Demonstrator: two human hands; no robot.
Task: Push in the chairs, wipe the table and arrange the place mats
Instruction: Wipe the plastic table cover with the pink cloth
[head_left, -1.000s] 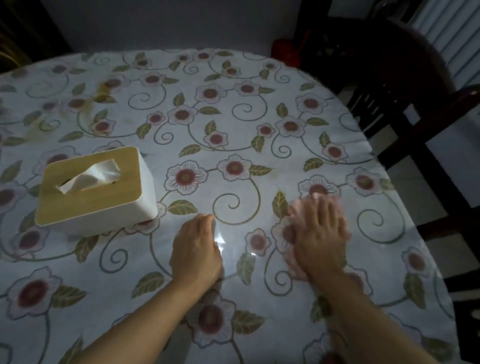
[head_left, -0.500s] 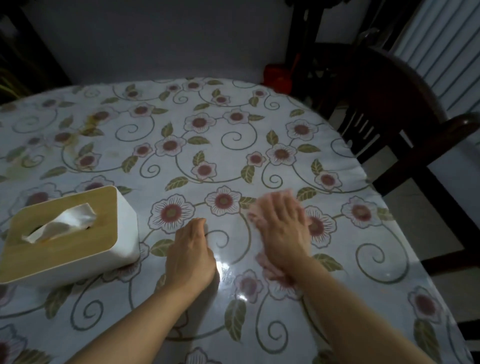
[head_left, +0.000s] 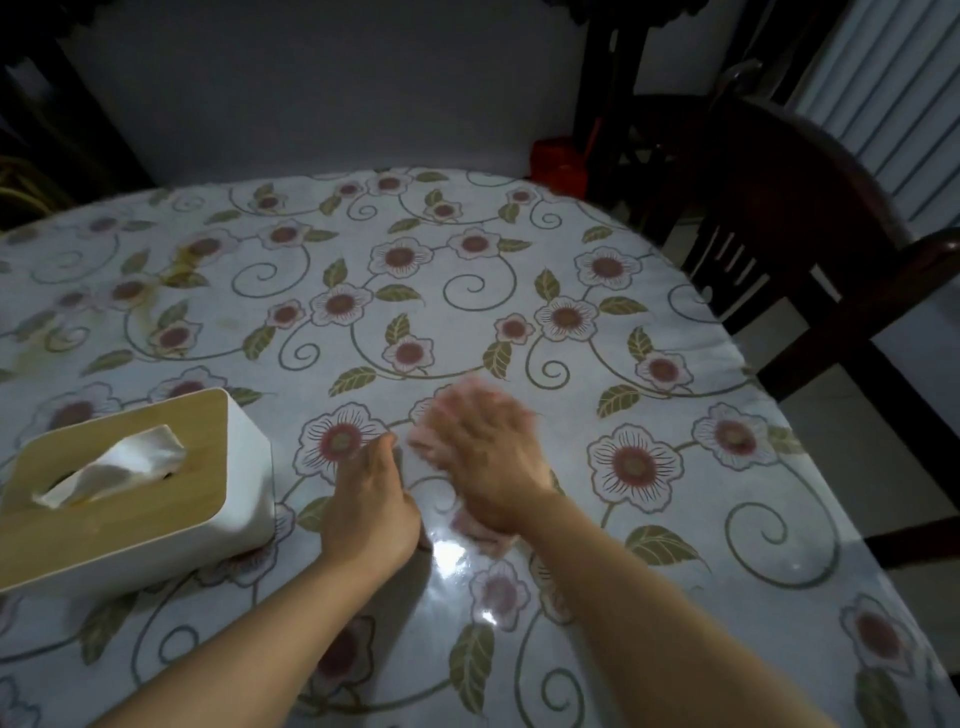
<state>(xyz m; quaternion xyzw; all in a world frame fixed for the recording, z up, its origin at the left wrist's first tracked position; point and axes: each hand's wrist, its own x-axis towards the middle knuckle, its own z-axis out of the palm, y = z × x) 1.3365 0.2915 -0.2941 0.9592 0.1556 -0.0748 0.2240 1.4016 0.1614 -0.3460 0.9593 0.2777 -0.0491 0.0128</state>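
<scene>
On the near half of the table (head_left: 675, 291), we see two bare hands pressed to a flowered cloth.

We find the right hand (head_left: 485, 457) laid flat with fingers spread over a pink cloth (head_left: 480, 532), which peeps out under the palm at the near side and past the blurred fingertips on the left; the hand presses it down rather than gripping it. The left hand (head_left: 371, 512) rests just beside it, palm down on the tablecloth, fingers loosely together, holding nothing. To the left, near the left hand but apart from it, stands a white tissue box (head_left: 130, 493) with a wooden lid and a tissue sticking up. At the far right a dark wooden chair (head_left: 810, 218) stands beside the table's edge. Yellowish stains (head_left: 182, 265) mark the cloth at the far left. We cannot make out any place mats.
</scene>
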